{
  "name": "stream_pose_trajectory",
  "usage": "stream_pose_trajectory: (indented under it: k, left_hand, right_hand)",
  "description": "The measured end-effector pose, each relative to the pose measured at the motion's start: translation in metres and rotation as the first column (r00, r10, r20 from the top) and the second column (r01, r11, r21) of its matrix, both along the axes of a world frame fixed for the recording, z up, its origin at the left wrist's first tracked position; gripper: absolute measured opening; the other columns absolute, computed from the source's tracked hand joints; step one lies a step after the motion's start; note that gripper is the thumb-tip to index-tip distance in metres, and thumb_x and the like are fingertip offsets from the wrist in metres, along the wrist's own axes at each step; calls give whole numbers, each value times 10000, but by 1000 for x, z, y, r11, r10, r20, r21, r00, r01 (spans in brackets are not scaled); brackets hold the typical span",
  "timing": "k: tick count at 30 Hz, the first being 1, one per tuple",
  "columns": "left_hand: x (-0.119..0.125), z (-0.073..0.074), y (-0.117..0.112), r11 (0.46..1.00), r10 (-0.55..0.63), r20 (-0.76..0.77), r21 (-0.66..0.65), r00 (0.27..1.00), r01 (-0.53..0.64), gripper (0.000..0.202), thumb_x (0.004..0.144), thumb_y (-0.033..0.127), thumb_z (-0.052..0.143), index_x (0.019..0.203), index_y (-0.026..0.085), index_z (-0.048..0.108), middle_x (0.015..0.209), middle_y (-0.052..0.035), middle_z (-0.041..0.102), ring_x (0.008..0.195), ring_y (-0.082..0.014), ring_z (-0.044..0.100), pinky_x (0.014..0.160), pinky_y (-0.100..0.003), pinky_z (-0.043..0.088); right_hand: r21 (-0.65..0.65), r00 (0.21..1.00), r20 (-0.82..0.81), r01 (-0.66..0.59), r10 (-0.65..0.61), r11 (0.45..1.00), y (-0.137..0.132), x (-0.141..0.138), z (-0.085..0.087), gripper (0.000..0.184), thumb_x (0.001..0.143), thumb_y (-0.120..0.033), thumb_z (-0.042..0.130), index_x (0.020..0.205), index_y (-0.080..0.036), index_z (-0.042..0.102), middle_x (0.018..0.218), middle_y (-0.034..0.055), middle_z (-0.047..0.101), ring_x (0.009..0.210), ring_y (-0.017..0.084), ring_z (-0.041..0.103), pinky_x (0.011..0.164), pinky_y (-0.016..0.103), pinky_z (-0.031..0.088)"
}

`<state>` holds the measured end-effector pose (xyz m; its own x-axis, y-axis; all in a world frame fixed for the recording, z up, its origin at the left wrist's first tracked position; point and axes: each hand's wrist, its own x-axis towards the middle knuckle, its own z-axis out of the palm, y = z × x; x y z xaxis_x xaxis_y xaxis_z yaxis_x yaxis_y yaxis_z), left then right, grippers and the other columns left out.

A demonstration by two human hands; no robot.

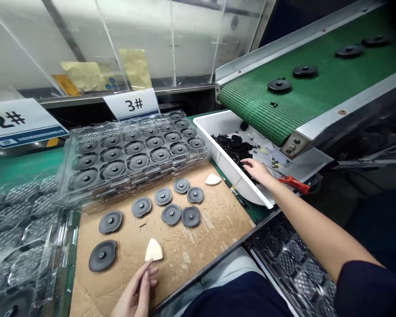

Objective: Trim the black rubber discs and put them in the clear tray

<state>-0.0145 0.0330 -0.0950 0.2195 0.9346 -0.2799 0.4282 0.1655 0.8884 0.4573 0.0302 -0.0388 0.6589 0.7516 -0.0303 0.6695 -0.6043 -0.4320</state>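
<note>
My left hand [137, 293] rests near the front of a cardboard sheet [214, 224], fingers loosely together, fingertips just below a white wedge-shaped piece [153, 250]. It holds nothing. My right hand [258, 170] reaches into a white bin [229, 169] of black scraps [235, 147], fingers curled over the pile; whether it grips anything is hidden. Several dark grey rubber discs [171, 214] lie loose on the cardboard. A clear plastic tray [135, 149] behind them is filled with the same discs.
A green conveyor belt [317, 83] at the upper right carries several black discs. Red-handled cutters [295, 182] lie beside the bin. Stacked clear trays [16, 237] sit at the left, and more [293, 259] at the lower right. Signs read 2# [9, 119] and 3# [133, 104]. A second white wedge [213, 179] lies near the bin.
</note>
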Motion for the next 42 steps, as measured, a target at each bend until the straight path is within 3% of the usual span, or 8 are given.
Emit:
stream_pose_trajectory:
  k: [6, 12, 19, 25, 30, 33, 37, 42]
  left_hand:
    - [18, -19, -14, 956, 203, -8, 216, 979, -197, 383, 799, 479, 540, 1022, 187, 647, 801, -36, 706, 621, -160, 636, 674, -253, 540]
    - [25, -21, -18, 949, 206, 1, 245, 979, -200, 305, 815, 426, 535, 992, 204, 648, 791, -20, 696, 668, -173, 646, 680, -255, 524]
    - [24, -20, -16, 962, 116, -67, 258, 991, -95, 292, 815, 408, 533, 986, 207, 659, 833, -34, 723, 730, -189, 666, 658, -255, 522]
    - [37, 10, -10, 931, 356, 112, 42, 928, -362, 353, 770, 462, 602, 971, 176, 651, 758, -13, 677, 604, -119, 569, 594, -205, 486]
    - [73, 54, -18, 959, 254, 464, -234, 849, -160, 259, 757, 386, 661, 922, 187, 670, 799, -26, 688, 633, -111, 596, 613, -214, 506]
    - [96, 72, -27, 917, 200, 736, -374, 646, 142, 383, 723, 395, 697, 1073, 249, 635, 1049, -71, 677, 845, -180, 649, 709, -280, 529]
    - [101, 74, -33, 791, 326, 828, -503, 456, 348, 566, 680, 441, 716, 1211, 338, 550, 1265, -85, 573, 1011, -241, 622, 773, -344, 538]
    - [73, 63, -34, 732, 465, 785, -601, 409, 320, 587, 639, 346, 768, 1195, 327, 581, 1221, -89, 610, 1033, -255, 617, 778, -343, 546]
  right_hand:
    - [-25, 971, 102, 220, -217, 975, 45, 39, -19, 335, 895, -312, 538, 1192, -159, 515, 1216, 90, 529, 1054, 218, 551, 880, 438, 475]
    - [33, 966, 70, 246, -247, 969, 47, 46, -24, 303, 896, -310, 537, 1154, -150, 539, 1167, 82, 559, 1015, 203, 571, 862, 421, 486]
    - [373, 999, 46, 4, -23, 928, 39, 4, 3, 305, 894, -274, 519, 1175, -157, 541, 1149, 86, 604, 1008, 192, 588, 902, 390, 466]
    - [554, 962, 118, -270, 246, 788, 24, -68, 46, 300, 871, -292, 525, 1159, -225, 573, 1103, 45, 642, 1010, 202, 582, 931, 384, 440]
    - [543, 795, 6, -512, 607, 665, -4, -126, 78, 283, 817, -247, 616, 1099, -258, 628, 1016, 33, 674, 974, 198, 594, 916, 364, 448]
    - [528, 559, -506, -402, 657, 749, -23, -168, 73, 285, 801, -268, 637, 1085, -246, 626, 1067, 31, 668, 973, 181, 623, 858, 307, 501]
    - [390, 222, -871, -231, 438, 892, -39, -217, 47, 351, 749, -358, 690, 1063, -211, 633, 1030, 48, 684, 947, 190, 643, 847, 300, 513]
    - [376, 262, -868, -208, 422, 903, -45, -258, 25, 424, 788, -468, 627, 1143, -236, 613, 1157, 65, 616, 1084, 211, 567, 959, 332, 437]
